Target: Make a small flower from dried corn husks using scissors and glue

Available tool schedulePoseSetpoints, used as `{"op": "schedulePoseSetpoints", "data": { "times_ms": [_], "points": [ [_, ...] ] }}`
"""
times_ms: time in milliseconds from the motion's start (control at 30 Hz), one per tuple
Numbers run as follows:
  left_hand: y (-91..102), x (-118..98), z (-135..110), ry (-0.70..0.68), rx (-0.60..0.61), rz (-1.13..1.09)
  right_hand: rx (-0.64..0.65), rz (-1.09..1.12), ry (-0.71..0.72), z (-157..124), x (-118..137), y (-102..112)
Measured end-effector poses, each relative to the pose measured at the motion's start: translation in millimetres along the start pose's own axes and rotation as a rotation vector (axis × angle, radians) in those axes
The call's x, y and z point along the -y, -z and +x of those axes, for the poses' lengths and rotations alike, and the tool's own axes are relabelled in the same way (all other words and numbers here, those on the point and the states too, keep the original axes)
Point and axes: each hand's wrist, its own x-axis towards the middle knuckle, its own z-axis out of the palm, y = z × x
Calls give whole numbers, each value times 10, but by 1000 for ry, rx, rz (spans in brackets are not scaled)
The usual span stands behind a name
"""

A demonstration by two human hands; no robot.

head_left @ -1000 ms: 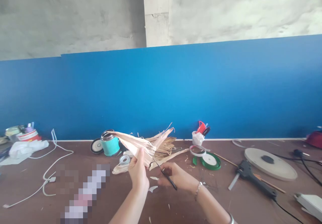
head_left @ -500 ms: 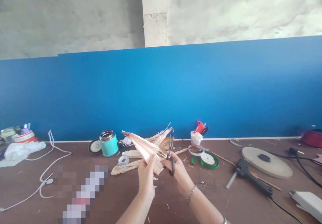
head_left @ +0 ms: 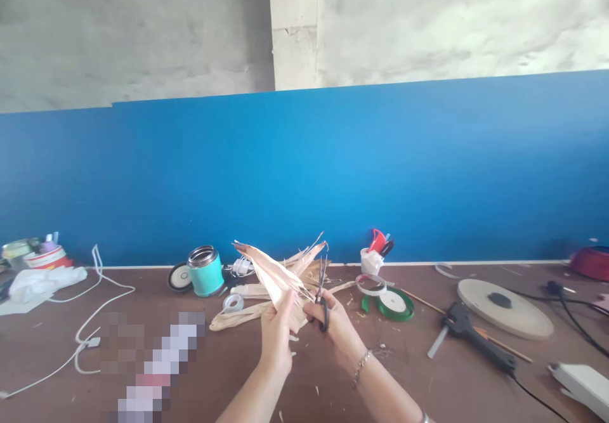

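My left hand (head_left: 277, 334) pinches a pale dried corn husk (head_left: 272, 271) whose brownish tip points up and to the left. Fine slit strands hang along the husk's right edge. In my right hand (head_left: 340, 328) is a pair of dark-handled scissors (head_left: 325, 312), blades pointing upward just right of the husk. The thumb of that hand is close to the husk's frayed edge; whether it touches the strands I cannot tell. More husks (head_left: 238, 318) lie on the table behind my hands, beside a small roll of clear tape (head_left: 233, 303).
A turquoise insulated jar (head_left: 206, 274) stands behind to the left, its lid beside it. To the right are a white cup with tools (head_left: 371, 260), a green ribbon spool (head_left: 394, 302), a glue gun (head_left: 480, 340) and a round disc (head_left: 518, 315). White cables (head_left: 107, 290) cross the left side.
The husk in my left hand has turned slightly, and its edge looks more frayed. My right thumb has shifted a little toward the strands. The scissors stay in nearly the same place.
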Motion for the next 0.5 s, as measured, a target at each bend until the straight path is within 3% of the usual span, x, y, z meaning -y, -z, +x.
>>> {"op": "schedulePoseSetpoints", "data": {
  "times_ms": [133, 300, 500],
  "points": [
    [79, -91, 163, 10, -76, 72, 117, -196, -71, 6, 70, 61],
    [233, -229, 380, -60, -36, 121, 406, -507, -197, 39, 146, 238],
    [280, -254, 418, -112, -79, 148, 571, -560, -178, 71, 99, 343]
  ]
}}
